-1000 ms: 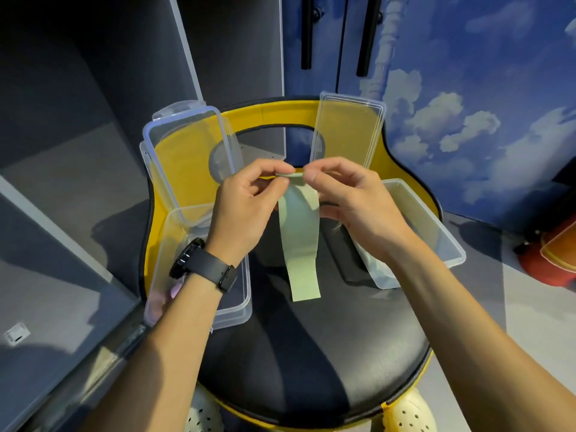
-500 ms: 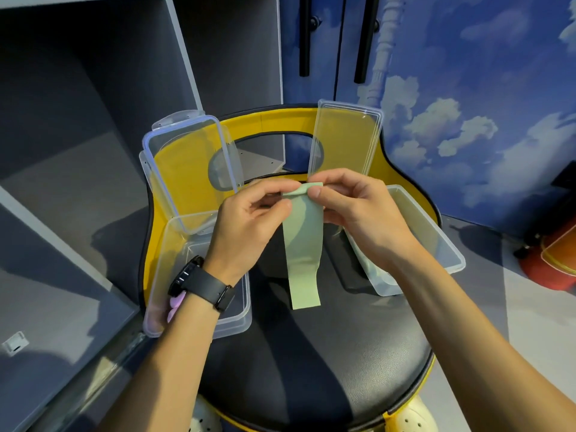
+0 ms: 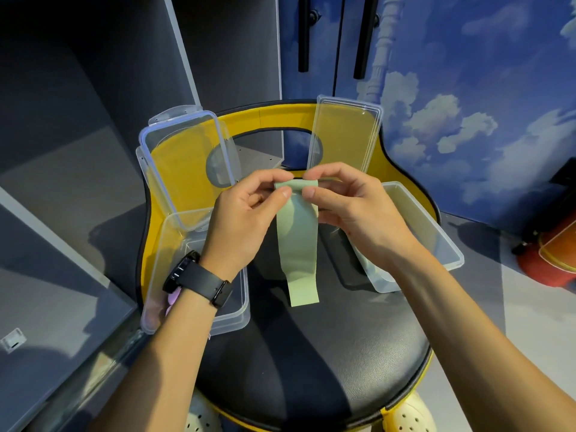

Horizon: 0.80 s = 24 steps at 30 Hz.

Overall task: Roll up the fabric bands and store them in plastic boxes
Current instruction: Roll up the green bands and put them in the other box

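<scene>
Green band (image 3: 297, 244) hangs over the seat (image 3: 311, 353), its top edge now curled into a first small turn where half a second ago it lay flat. Left hand (image 3: 240, 226) and right hand (image 3: 358, 213) each pinch that roll; rolling has begun, both boxes (image 3: 436, 244) waiting open.

both hands, left hand (image 3: 240, 226) and right hand (image 3: 358, 213), pinch the green band's (image 3: 297, 244) seemingly rolled top.

Purple item (image 3: 173, 299) in left box (image 3: 199, 319), mostly behind wrist.
</scene>
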### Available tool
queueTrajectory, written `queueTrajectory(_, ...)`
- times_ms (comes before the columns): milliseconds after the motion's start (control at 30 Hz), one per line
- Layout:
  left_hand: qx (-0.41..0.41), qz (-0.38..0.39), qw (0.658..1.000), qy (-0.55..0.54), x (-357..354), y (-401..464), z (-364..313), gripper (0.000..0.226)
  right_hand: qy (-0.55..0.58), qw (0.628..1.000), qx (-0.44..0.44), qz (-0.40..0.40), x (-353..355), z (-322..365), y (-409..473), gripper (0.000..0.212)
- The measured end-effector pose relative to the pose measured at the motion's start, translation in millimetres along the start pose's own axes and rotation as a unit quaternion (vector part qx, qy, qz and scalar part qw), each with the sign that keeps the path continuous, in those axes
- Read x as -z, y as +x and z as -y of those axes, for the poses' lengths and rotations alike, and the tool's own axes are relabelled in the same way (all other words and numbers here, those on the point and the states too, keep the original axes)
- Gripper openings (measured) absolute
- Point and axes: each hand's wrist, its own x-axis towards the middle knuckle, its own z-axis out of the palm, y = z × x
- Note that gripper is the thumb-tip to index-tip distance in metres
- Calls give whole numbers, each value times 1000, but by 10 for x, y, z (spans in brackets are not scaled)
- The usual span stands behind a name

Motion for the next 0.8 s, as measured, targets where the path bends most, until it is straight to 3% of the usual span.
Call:
queueTrajectory(433, -45, -1, 998, 36, -42, -18, 2, 27, 11, 999, -31, 4, 16, 14, -43, 10)
queueTrajectory(633, 4, 29, 999, -38, -5, -36, -30, 29, 21, 999, -24, 12, 32, 14, -39, 13)
queueTrajectory(800, 51, 9, 997, -63, 21, -29, 10, 20, 18, 1000, -15, 15, 32, 37, -40, 14)
